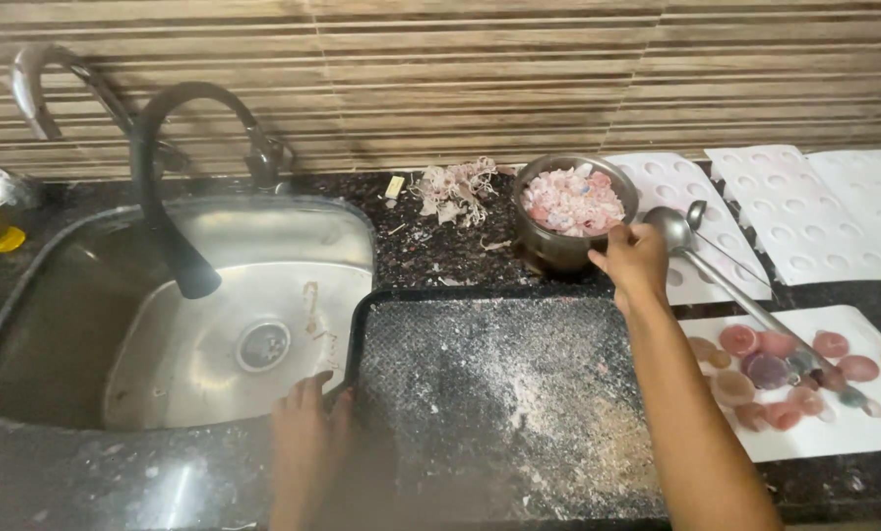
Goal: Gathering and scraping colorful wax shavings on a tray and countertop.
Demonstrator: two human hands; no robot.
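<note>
Counter beside a steel sink [86, 324], seen from above. My right hand [635, 261] reaches to the near rim of the metal bowl [558, 246], fingers curled at its edge and touching it; whether they actually pinch the rim I cannot tell. The bowl stands at the back of the counter, just beyond the black tray [489, 393], and is filled with pink and white pieces [572, 202]. My left hand [307, 418] rests flat, fingers loose, on the tray's left edge next to the sink, holding nothing. The tray surface is dusted with pale powder. Just right of the bowl a ladle [716, 270] lies across white moulded sheets [794, 211]; nearer, a white sheet carries round pink and purple discs [770, 369]. A heap of shreds [455, 189] lies left of the bowl. A black tap [165, 197] arches over the sink.
</note>
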